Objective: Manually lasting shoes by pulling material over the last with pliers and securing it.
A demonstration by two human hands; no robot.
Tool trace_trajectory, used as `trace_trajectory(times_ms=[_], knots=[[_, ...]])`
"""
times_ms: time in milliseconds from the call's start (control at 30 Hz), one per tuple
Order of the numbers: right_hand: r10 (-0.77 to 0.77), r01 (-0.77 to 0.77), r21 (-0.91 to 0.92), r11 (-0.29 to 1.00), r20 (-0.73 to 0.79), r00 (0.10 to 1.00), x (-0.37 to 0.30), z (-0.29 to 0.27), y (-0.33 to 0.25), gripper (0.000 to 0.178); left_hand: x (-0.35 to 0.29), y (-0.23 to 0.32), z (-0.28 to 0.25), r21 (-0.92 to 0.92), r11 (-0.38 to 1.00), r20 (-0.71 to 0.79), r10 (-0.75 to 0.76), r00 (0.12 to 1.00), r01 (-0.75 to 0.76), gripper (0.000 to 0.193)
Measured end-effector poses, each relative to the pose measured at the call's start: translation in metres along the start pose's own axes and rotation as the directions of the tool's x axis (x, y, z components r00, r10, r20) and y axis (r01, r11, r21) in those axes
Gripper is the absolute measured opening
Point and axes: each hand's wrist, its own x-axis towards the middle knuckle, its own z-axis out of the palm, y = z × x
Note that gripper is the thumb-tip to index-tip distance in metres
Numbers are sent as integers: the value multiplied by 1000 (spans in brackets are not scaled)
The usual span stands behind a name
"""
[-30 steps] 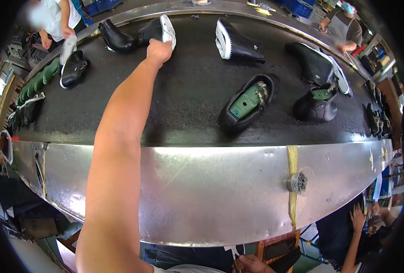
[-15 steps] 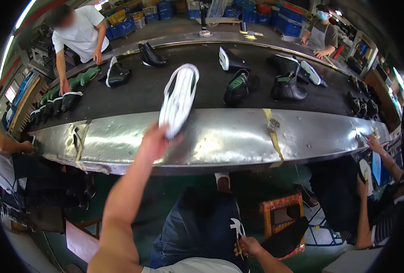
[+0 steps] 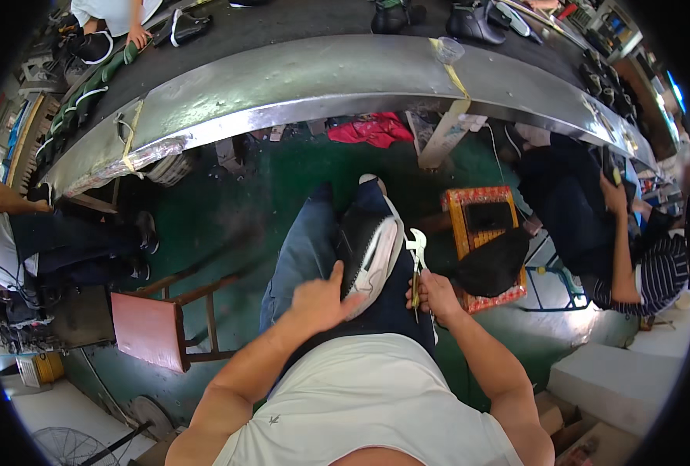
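Note:
A black shoe [image 3: 370, 260] rests tilted over my lap, its toe away from me and its pale sole facing up to the right. My left hand [image 3: 321, 301] holds it near the close end, thumb against the sole and index finger along the black side. Just right of the shoe, my right hand [image 3: 436, 297] grips a pair of pincers [image 3: 417, 247] by the handles. Their curved silver jaws point away from me, apart from the shoe.
A metal-edged conveyor [image 3: 283, 71] crosses ahead, bearing several black shoes and a clear cup [image 3: 449, 51]. A stool [image 3: 149, 330] stands left; an orange-framed seat [image 3: 481, 225] with a black cloth [image 3: 494, 264] stands right. Co-workers are at both sides and across the belt.
My left hand has brought the shoe from above the conveyor edge down to my lap. The pincers in my right hand are now beside it. The view has tilted downward.

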Motion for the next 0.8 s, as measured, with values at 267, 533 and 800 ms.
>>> trace_trajectory(times_ms=[267, 533, 800], knots=[[-340, 340, 14, 940, 32, 940, -36, 4, 10, 33, 134, 40, -19, -25, 952, -211, 292, 933, -304, 82], [-418, 524, -566, 637, 317, 851, -85, 37, -42, 30, 61, -36, -41, -607, 522, -332, 518, 788, -599, 74], [-204, 466, -436, 770, 523, 827, -51, 77, -81, 31, 31, -64, -32, -464, 536, -541, 459, 705, -705, 62]])
